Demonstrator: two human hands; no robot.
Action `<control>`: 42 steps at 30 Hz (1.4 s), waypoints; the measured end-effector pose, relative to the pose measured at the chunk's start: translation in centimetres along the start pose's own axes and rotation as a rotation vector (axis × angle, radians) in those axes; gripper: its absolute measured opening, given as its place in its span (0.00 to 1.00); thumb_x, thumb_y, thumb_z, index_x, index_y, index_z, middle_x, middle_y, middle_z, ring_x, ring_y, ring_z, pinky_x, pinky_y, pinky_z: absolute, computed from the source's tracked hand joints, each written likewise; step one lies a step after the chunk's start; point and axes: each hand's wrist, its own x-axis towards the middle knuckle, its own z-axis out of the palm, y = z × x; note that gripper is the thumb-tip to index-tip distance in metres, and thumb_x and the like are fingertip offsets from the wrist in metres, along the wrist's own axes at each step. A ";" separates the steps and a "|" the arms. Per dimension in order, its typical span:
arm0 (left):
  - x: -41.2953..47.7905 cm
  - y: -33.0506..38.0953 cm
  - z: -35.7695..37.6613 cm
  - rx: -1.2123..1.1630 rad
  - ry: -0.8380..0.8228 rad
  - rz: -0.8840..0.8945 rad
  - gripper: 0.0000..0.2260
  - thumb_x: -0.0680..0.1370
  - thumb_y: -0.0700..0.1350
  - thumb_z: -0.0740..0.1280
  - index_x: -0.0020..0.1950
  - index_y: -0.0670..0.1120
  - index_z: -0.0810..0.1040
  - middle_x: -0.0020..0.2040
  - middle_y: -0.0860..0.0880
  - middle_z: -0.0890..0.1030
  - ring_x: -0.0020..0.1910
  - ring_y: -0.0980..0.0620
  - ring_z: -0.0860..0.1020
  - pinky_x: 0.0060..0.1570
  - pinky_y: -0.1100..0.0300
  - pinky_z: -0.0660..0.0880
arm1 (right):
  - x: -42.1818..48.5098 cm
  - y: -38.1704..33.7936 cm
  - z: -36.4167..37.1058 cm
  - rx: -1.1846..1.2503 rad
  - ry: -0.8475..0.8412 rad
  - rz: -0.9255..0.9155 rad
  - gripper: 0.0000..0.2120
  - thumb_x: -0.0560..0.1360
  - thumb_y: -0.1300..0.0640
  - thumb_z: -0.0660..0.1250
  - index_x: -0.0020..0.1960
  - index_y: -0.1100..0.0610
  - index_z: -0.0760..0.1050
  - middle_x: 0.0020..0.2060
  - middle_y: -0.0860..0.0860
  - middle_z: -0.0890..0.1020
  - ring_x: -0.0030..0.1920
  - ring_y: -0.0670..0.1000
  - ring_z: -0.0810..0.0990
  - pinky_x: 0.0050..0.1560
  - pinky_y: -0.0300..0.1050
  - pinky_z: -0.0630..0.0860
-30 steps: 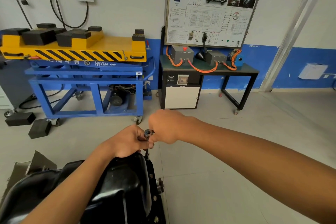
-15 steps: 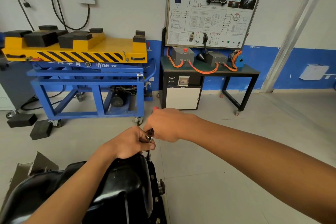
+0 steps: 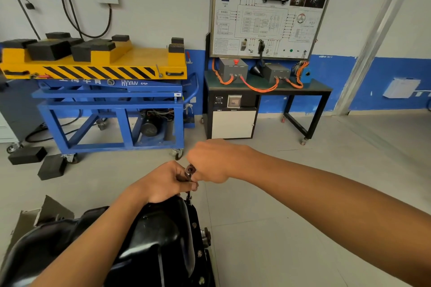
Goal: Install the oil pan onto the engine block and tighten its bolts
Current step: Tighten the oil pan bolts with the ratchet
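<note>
Two hands meet above the far rim of a black oil pan (image 3: 151, 240), which lies at the bottom of the view, just below them. The left hand (image 3: 163, 182) curls its fingers round the upright shaft of a socket wrench (image 3: 190, 169). The right hand (image 3: 211, 163) grips its top. To tighten well, hold the shaft square on its seat and turn evenly. More bolts (image 3: 199, 253) line the rim.
</note>
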 end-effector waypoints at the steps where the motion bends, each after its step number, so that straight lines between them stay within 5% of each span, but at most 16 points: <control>1: 0.0 0.0 0.0 0.000 0.000 -0.001 0.04 0.77 0.43 0.74 0.43 0.46 0.87 0.40 0.49 0.86 0.39 0.57 0.79 0.44 0.66 0.74 | 0.0 0.0 0.1 0.003 0.011 0.006 0.19 0.80 0.47 0.65 0.34 0.53 0.65 0.31 0.49 0.71 0.30 0.49 0.71 0.30 0.46 0.69; 6: -0.1 0.4 0.1 -0.010 0.003 -0.003 0.08 0.77 0.44 0.75 0.38 0.52 0.87 0.35 0.50 0.84 0.35 0.61 0.77 0.41 0.68 0.74 | -0.1 -0.2 0.7 0.038 0.067 0.051 0.23 0.80 0.43 0.63 0.31 0.53 0.66 0.29 0.49 0.71 0.29 0.48 0.69 0.28 0.43 0.61; 13: -0.1 0.6 -0.1 0.048 -0.011 0.011 0.21 0.76 0.39 0.74 0.25 0.55 0.79 0.25 0.55 0.73 0.28 0.58 0.68 0.35 0.64 0.67 | 0.6 -0.5 2.6 0.252 0.120 0.141 0.27 0.79 0.38 0.59 0.28 0.54 0.70 0.25 0.50 0.74 0.28 0.49 0.72 0.29 0.43 0.64; 18: -0.1 0.5 -0.1 0.048 0.006 0.002 0.23 0.77 0.39 0.73 0.23 0.55 0.77 0.24 0.55 0.70 0.28 0.58 0.67 0.34 0.65 0.67 | 1.1 -1.0 3.7 0.427 0.097 0.281 0.31 0.78 0.35 0.56 0.27 0.54 0.75 0.16 0.47 0.75 0.18 0.44 0.74 0.29 0.40 0.68; 26: -0.2 0.5 -0.2 0.010 0.001 -0.001 0.17 0.78 0.38 0.72 0.30 0.51 0.81 0.27 0.55 0.76 0.29 0.61 0.71 0.36 0.68 0.69 | 0.8 -1.3 3.6 0.694 0.046 0.343 0.24 0.80 0.42 0.61 0.34 0.58 0.75 0.16 0.48 0.76 0.20 0.44 0.77 0.22 0.34 0.68; 33: -0.1 0.4 -0.1 -0.020 -0.041 0.037 0.22 0.78 0.37 0.71 0.27 0.57 0.82 0.26 0.58 0.77 0.27 0.63 0.70 0.34 0.72 0.68 | 0.0 -1.3 2.4 0.442 0.017 0.250 0.16 0.74 0.49 0.71 0.34 0.56 0.70 0.27 0.52 0.76 0.27 0.51 0.74 0.29 0.43 0.68; 37: 0.0 0.2 -0.1 -0.035 -0.032 0.001 0.05 0.78 0.44 0.73 0.43 0.49 0.88 0.38 0.52 0.86 0.35 0.62 0.78 0.40 0.71 0.74 | -0.4 -0.5 1.6 0.354 -0.005 0.230 0.14 0.72 0.47 0.74 0.41 0.57 0.77 0.31 0.51 0.77 0.33 0.53 0.76 0.33 0.44 0.72; 42: 0.2 0.0 -0.1 0.004 -0.022 -0.022 0.04 0.79 0.46 0.72 0.48 0.49 0.87 0.45 0.55 0.87 0.46 0.61 0.82 0.49 0.68 0.72 | -0.7 0.1 0.9 0.281 0.025 0.198 0.14 0.73 0.46 0.74 0.53 0.55 0.82 0.37 0.50 0.79 0.38 0.50 0.76 0.40 0.48 0.78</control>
